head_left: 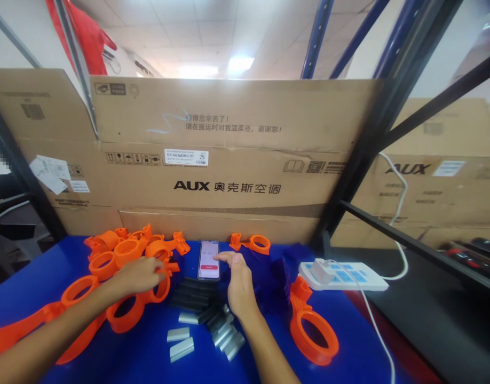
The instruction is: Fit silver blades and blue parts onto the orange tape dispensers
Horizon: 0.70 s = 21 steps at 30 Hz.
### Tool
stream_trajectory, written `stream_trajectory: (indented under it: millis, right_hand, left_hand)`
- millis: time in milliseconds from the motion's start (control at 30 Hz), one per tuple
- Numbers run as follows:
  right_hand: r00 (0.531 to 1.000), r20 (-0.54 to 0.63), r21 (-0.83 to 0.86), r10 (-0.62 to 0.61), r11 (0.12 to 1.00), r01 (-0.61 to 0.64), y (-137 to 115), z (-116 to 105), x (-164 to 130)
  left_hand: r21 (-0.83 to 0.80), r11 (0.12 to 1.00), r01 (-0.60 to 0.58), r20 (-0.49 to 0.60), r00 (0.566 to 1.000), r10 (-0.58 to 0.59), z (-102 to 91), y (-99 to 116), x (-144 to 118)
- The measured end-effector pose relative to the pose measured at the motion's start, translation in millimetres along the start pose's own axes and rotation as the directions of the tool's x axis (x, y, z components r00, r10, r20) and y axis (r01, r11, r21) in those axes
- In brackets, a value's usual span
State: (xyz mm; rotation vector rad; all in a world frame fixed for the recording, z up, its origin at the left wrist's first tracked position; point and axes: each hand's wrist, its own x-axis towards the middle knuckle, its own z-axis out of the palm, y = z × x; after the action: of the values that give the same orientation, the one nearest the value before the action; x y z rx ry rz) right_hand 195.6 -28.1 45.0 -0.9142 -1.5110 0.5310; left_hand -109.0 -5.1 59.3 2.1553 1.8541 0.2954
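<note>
My left hand (143, 274) reaches in among several orange ring-shaped plastic parts. Its fingers are curled at the edge of one orange ring part (163, 290), and their grip is partly hidden. A phone (208, 272) lies face up on the blue table, with a pale screen and a red button. The index finger of my right hand (240, 282) is stretched out to the phone's screen, and that hand holds nothing. Below the phone lie black strips (192, 293) and short silver metal pieces (182, 349), some of them beside my right wrist.
A white power strip (365, 277) with a plugged-in charger and cable sits at the right. Another orange ring part (315, 336) lies in front of it. Two small orange pieces (260, 244) rest by the cardboard box wall (229, 208). Dark shelf posts frame the table.
</note>
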Motion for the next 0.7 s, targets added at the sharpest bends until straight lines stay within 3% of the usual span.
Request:
stream_trajectory:
  millis: [167,333,500,700]
  right_hand:
    - [1.000,0.004,-0.008,-0.025,1.000,0.025,-4,0,1]
    - [0.999,-0.008,-0.026,-0.047,0.999,0.047,-4,-1,2]
    - [0.999,-0.021,-0.035,-0.049,0.998,0.049,-2,-4,4]
    - [0.999,-0.023,-0.033,-0.023,0.999,0.022,-1,-4,3]
  left_hand:
    - [0.117,0.993,0.027,-0.100,0.995,-0.015,-1.8,11,-1]
    - [0.155,0.988,-0.024,-0.135,0.990,0.045,-6.1,22,4]
    - [0.208,0.977,-0.040,-0.230,0.969,0.088,-26.2,6,31]
    - [0.200,0.975,-0.093,-0.174,0.976,0.129,-26.2,-4,47]
